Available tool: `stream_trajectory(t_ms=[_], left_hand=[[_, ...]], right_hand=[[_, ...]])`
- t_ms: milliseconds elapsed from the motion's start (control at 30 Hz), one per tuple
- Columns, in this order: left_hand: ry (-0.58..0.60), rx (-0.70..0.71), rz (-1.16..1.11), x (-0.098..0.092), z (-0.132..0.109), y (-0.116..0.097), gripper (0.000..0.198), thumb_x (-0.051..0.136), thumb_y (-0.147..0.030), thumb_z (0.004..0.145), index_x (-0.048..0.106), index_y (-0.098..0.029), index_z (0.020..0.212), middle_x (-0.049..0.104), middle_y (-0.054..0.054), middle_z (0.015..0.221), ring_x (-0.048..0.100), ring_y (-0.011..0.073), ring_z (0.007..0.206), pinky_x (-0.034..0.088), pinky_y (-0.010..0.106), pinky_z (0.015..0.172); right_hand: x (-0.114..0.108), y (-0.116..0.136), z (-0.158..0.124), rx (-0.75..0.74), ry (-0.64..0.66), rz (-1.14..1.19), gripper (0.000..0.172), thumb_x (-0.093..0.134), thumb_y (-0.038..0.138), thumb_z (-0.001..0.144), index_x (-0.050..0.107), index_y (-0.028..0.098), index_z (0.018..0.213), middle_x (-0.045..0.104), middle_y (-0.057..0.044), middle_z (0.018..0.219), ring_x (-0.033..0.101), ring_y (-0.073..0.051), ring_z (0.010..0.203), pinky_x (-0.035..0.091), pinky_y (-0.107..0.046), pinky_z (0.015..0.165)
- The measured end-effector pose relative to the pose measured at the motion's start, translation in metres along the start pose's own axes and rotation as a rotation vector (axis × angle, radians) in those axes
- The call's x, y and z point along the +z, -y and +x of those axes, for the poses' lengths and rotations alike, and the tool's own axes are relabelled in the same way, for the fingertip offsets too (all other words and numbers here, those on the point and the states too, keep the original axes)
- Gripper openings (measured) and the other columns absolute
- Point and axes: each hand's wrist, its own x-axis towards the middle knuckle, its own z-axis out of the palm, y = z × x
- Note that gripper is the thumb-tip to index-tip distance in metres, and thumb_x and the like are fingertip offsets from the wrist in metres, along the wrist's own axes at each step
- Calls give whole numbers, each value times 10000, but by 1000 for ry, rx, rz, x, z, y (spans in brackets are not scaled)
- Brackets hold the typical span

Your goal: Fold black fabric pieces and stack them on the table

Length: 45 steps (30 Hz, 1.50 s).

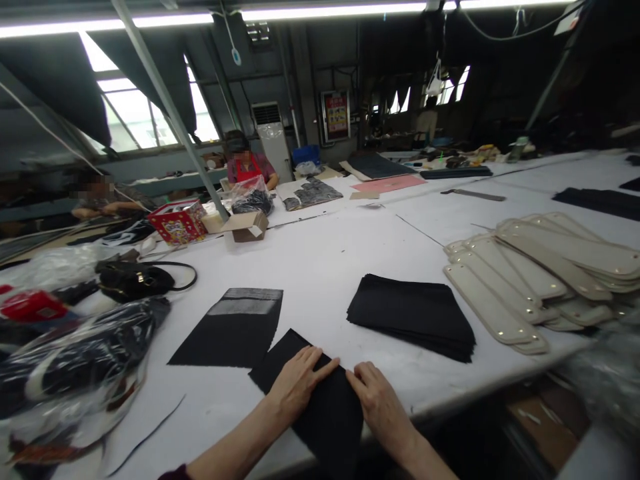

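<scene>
A black fabric piece [327, 407] lies at the near edge of the white table [320, 260]. My left hand [296, 383] rests flat on it with fingers stretched out. My right hand [377, 400] lies on the same piece just to the right, its fingers curled at the fabric's upper edge; the two hands' fingertips nearly meet. Another black piece with a grey band [233, 327] lies just behind to the left. A stack of black fabric pieces [413, 315] sits behind to the right.
Several cream strap-shaped pieces [540, 280] are piled at the right. Plastic-wrapped bundles [75, 367] and a black handbag [133, 279] crowd the left. A red box [177, 221] and a cardboard box [247, 225] stand farther back, where two people sit.
</scene>
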Motion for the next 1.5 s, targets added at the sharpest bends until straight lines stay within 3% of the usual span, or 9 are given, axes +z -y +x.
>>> stream_trajectory(t_ms=[133,267,533,767,967,1067,1233,1367,1500], left_hand=[[8,37,38,0,1,-4,677,452,-4,836,355,-331,1421,489,78,1262,468,240,1177,368,444,1064],[43,61,-1,-3,4,-9,634,433,-13,851,356,-267,1427,486,72,1296,453,217,1201,355,389,1088],[77,43,88,3,6,-26,743,467,-59,865,212,-404,1471,446,111,1319,428,286,1238,359,475,1056],[79,73,35,-5,3,-7,773,416,23,788,295,-346,1457,468,72,1339,447,229,1225,293,448,1112],[106,20,48,5,-1,1,861,401,70,684,314,-299,1457,440,73,1400,395,234,1295,259,424,1131],[130,10,67,10,0,-3,845,412,51,695,303,-285,1463,445,87,1403,393,247,1302,243,438,1135],[137,-32,71,10,-2,-6,768,413,21,749,341,-303,1441,435,73,1424,386,241,1311,243,437,1132],[108,-32,-4,0,-2,-2,719,431,-21,796,339,-344,1431,442,45,1419,399,232,1296,247,436,1122],[79,-103,-121,-14,9,-1,467,455,-102,862,523,-336,1259,576,20,1209,528,205,1108,363,381,1017]], right_hand=[[-7,1,-6,11,-5,-5,286,467,8,876,567,162,1095,524,-47,940,477,-200,893,440,-335,792],[-8,0,-14,7,-33,-35,261,503,27,864,574,162,1075,537,-48,936,481,-204,881,431,-334,779],[-8,-1,-31,47,-116,-140,356,526,26,838,560,176,1159,566,-42,948,485,-210,880,394,-353,783],[-9,-3,-41,87,-140,-98,396,499,47,851,539,205,1212,586,-52,1018,489,-212,910,371,-359,803],[-14,-4,-39,132,-119,-47,348,500,58,850,573,227,1145,591,-35,1010,490,-204,909,366,-353,818],[-19,5,-22,150,-80,-48,281,523,89,845,597,222,1081,590,-36,968,496,-206,896,375,-355,808],[-5,24,4,108,-94,-144,402,532,289,902,488,196,1290,602,-67,1110,505,-247,1003,363,-423,913],[1,15,-13,52,-156,-233,373,509,292,915,493,218,1281,588,-43,1233,486,-245,1112,328,-416,962],[-6,-6,-31,-26,-331,-317,250,463,301,926,569,219,1137,653,-17,1097,542,-214,1012,356,-369,879]])
